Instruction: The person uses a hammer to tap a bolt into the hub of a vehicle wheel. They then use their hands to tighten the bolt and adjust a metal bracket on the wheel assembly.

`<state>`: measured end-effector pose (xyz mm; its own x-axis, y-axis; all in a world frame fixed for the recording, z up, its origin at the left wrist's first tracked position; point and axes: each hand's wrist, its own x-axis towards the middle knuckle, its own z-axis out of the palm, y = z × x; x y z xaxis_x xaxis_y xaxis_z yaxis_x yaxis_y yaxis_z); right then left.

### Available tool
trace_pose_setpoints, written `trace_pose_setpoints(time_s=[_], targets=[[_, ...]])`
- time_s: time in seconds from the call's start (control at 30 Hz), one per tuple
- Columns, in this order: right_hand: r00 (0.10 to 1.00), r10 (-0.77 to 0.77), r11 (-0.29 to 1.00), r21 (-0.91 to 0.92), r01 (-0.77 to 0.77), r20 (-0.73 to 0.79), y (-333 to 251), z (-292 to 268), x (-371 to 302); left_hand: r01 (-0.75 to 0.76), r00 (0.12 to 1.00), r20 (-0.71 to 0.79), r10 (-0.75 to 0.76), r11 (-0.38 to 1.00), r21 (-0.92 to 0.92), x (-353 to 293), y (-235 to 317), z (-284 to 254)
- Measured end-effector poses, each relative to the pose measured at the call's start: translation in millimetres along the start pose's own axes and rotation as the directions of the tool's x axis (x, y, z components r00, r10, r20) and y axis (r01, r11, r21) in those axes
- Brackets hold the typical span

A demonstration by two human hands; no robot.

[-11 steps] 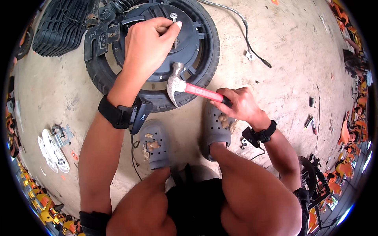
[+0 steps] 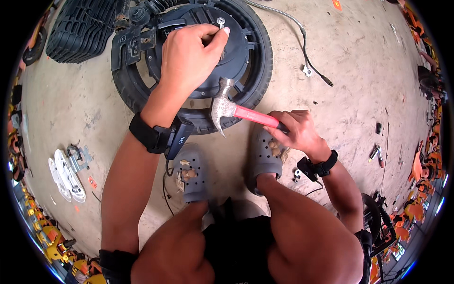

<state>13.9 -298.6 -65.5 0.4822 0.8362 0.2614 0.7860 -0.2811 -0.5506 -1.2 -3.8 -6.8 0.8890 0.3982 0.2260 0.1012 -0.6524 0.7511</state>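
Note:
My left hand [image 2: 188, 56] is closed in a pinch over the dark hub [image 2: 239, 45] of a black-tired wheel [image 2: 266, 59] lying flat on the floor. Between its thumb and forefinger stands a bolt [image 2: 220, 22], its round silver head showing above the fingers; my hand hides the lower end. My right hand [image 2: 297, 131] wraps round the handle end of a claw hammer [image 2: 253, 115] with a red grip. The steel hammer head hangs over the near rim of the wheel, below my left hand and apart from the bolt.
Metal brackets [image 2: 132, 45] and a shock absorber adjoin the wheel's left side, beside a black ribbed part [image 2: 80, 31]. A metal-sheathed cable [image 2: 302, 35] lies at the right. White parts [image 2: 66, 177] rest at the left. My grey clogs [image 2: 191, 175] stand near the wheel.
The whole view has shifted slightly, so the wheel, hands and hammer appear farther right. Both grips stay the same, and the hammer remains apart from the bolt.

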Motion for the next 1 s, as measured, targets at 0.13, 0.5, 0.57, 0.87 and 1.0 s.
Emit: trace_pose_setpoints(time_s=[0.13, 0.5, 0.57, 0.87, 1.0], targets=[[0.993, 0.12, 0.992, 0.028, -0.12, -0.019, -3, 2, 2, -0.071, 0.997, -0.023, 0.072, 0.997, 0.031, 1, -4, 3], [0.995, 0.097, 0.995, 0.014, -0.097, -0.028, 2, 2, -3, 0.0, 1.0, -0.024, 0.001, 0.999, 0.043, -1, -3, 4], [0.993, 0.099, 0.995, 0.022, -0.098, -0.057, 2, 4, -2, 0.053, 0.999, 0.005, -0.053, 0.998, 0.029, 0, 0, 3], [0.998, -0.027, 0.998, -0.049, 0.024, -0.052, 9, -8, 18, 0.096, 0.995, 0.025, -0.096, 0.995, 0.005, 2, 1, -1], [0.997, -0.018, 0.995, -0.102, 0.01, -0.078, 17, -9, 29, 0.1, 0.995, 0.024, -0.1, 0.995, -0.015, 4, 3, -1]])
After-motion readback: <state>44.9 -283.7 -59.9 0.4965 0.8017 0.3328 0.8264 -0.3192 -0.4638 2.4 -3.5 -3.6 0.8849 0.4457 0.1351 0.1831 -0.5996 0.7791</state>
